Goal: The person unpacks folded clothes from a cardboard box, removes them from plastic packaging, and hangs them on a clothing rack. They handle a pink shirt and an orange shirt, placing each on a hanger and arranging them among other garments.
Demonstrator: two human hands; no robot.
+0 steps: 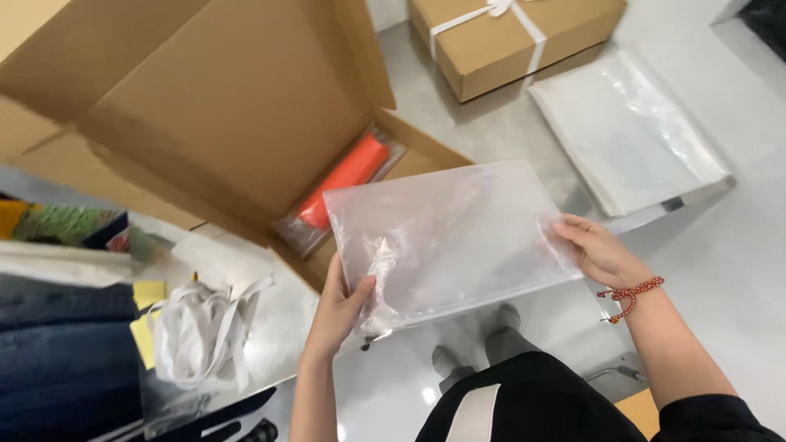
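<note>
Above the table edge, 1 clear plastic bag (446, 237) hung between 2 hands, with 1 open cardboard box (205, 115) at 10 o'clock holding 1 orange item (348, 176) in wrap. 1 closed ribbon-tied box (499, 45) sat at 12 o'clock, 1 stack of clear bags (630, 131) at 2 o'clock, and 1 white ribbon bundle (201, 331) at 8 o'clock. The left hand (340, 307) pinched the bag's lower left corner, thumb over fingers, while the right hand (598, 250) gripped its right edge, fingers closed narrowly.

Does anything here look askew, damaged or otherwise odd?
Nothing looks damaged or spilled. Both hands, left and right, hold a clear plastic bag over the open cardboard box. Only the white ribbon lies in a loose tangle.
</note>
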